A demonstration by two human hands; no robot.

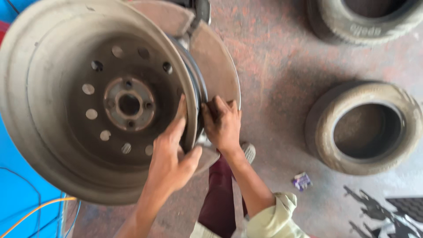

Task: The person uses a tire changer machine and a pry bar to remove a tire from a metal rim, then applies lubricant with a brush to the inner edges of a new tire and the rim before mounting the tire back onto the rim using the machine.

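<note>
A dusty grey steel wheel rim (94, 99) fills the left half of the head view, its open barrel turned toward the camera; inside are seen a hub centre with bolt holes and a ring of round vent holes. The rim's right edge is gripped by the left hand (169, 156), thumb hooked over the lip, fingers laid inside the barrel. The right hand (222, 123) is pressed against the back of the same edge, fingers curled into the gap between the rim and a flat round metal plate (218, 66) just behind it; whether anything is clasped there cannot be told. A blue machine surface (20, 194) with an orange cable is seen at lower left.

Two worn tyres lie flat on the reddish concrete floor (282, 66), well apart from the hands: one tyre (363, 128) at right, its hollow holding nothing but bare floor, and a second tyre (365, 20) cut off at the top edge. A small purple wrapper (302, 180) lies near the first tyre.
</note>
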